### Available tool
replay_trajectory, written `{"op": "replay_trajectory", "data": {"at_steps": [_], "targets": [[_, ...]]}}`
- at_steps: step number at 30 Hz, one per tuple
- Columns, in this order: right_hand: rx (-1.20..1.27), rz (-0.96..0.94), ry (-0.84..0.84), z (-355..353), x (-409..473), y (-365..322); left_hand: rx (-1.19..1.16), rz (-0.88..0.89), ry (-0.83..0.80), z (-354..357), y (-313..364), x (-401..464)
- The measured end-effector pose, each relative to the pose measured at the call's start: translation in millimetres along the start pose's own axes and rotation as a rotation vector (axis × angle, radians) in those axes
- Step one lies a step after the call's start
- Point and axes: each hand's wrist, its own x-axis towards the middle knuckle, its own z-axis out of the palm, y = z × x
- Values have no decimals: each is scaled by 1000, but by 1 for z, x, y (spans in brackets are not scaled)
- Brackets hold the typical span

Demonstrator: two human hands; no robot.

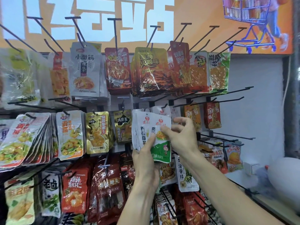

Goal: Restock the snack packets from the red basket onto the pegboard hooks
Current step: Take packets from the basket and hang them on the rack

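Note:
A stack of white-and-green snack packets is held up in front of the middle row of the pegboard. My left hand grips the stack from below, thumb on its front. My right hand pinches the front packet at its middle with thumb and fingers, just right of the stack. A black hook with similar white packets behind it sits right above the stack. The red basket is out of view.
Rows of hooks hold many snack packets: silver and red ones above, yellow ones to the left, red ones below. Bare hooks stick out at the right. A white wall and ledge lie right.

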Motion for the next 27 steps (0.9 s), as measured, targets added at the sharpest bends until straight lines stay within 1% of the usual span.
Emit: {"op": "replay_trajectory", "data": {"at_steps": [4,6,10,14,19,21,27], "targets": [[95,-10,9,-3,4,1,38,53,-4,-2,3,-5],[89,-52,27,-7,12,0,54,80,26,-5,6,-7],[-35,-169,90,-12,27,-12,19,65,70,-15,12,-7],[-133,-238,83,-13,41,-18,16,78,67,-18,16,-10],[-219,-262,48,-9,46,-21,121,135,19,-18,18,-13],[-244,-260,68,-5,47,-21,144,133,5,-17,20,-15],[-325,-207,140,1,43,-28,99,84,-4,-16,26,-20]]}}
